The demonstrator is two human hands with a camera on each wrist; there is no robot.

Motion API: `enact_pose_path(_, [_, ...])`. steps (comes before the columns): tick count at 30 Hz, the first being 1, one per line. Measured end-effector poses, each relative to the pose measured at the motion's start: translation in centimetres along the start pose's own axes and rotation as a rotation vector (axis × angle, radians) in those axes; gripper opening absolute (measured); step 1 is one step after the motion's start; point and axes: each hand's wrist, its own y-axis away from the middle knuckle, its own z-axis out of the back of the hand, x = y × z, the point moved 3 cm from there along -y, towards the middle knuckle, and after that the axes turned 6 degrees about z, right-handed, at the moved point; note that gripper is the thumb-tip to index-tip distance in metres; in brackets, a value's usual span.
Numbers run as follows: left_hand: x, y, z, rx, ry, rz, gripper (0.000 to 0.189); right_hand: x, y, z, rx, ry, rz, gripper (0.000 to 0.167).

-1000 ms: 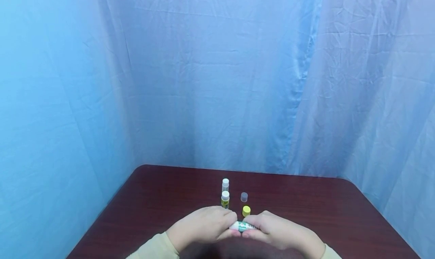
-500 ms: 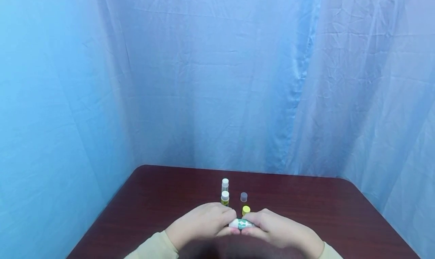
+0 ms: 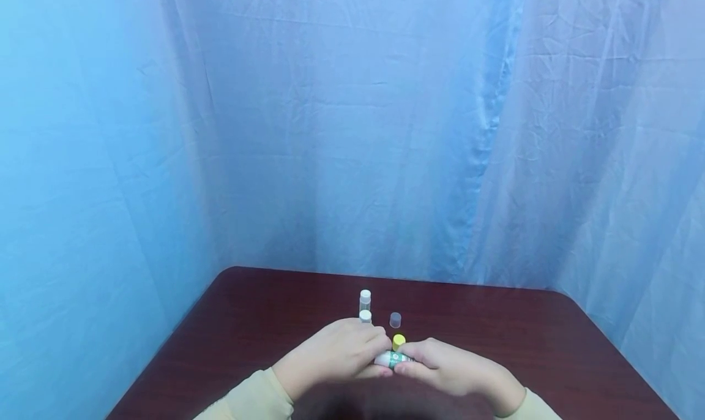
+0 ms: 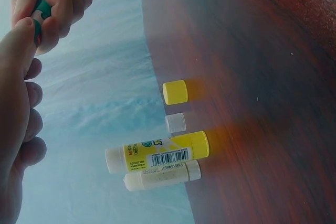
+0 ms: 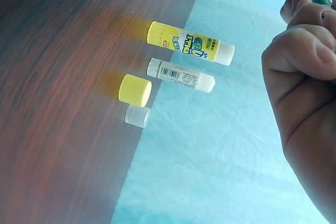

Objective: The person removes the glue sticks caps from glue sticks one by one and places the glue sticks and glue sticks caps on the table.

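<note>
A green and white glue stick (image 3: 392, 359) is held level between both hands above the table. My left hand (image 3: 340, 351) pinches its white end with thumb and fingers. My right hand (image 3: 453, 366) grips the other end, and its fingers hide that part. Beyond the left hand, a yellow glue stick (image 5: 185, 43) stands uncapped with a white top. Close to it is a thinner white glue stick (image 5: 181, 74), also upright. A yellow cap (image 3: 399, 341) and a clear cap (image 3: 395, 319) stand to their right, near the right hand's fingertips.
The dark red-brown table (image 3: 264, 322) has rounded far corners. Light blue cloth (image 3: 352, 132) hangs behind it and along both sides.
My left hand has moved slightly forward and now covers most of the yellow glue stick in the head view. The green glue stick has turned slightly; both hands keep holding it.
</note>
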Motion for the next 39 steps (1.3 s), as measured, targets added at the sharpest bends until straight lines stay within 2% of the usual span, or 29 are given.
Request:
enact_pose_path(5, [-0.1,-0.1,0.0,-0.021,-0.02,-0.038,0.035,-0.2,0.0,-0.1,0.024,-0.076,-0.009,0.018])
enact_pose_path(9, [0.0,0.0,-0.2,-0.007,0.005,-0.023,0.038,-0.4,-0.1,-0.2,0.026,-0.125,-0.023,0.02])
enact_pose_path(14, [0.3,0.0,-0.2,-0.001,0.042,-0.002,0.038,-0.1,-0.2,0.0,0.019,-0.094,-0.005,0.018])
enact_pose_path(19, [0.5,-0.2,0.0,-0.01,0.082,-0.009,0.039,0.3,-0.4,0.4,-0.003,-0.012,0.06,0.014])
enact_pose_path(28, [1.0,0.0,-0.3,0.055,0.21,0.031,0.037,0.4,-0.8,0.4,-0.033,0.08,0.118,0.011])
enact_pose_path(39, [1.5,-0.1,-0.2,0.191,0.375,0.099,0.036,0.1,-0.7,0.3,-0.062,0.151,0.13,0.015])
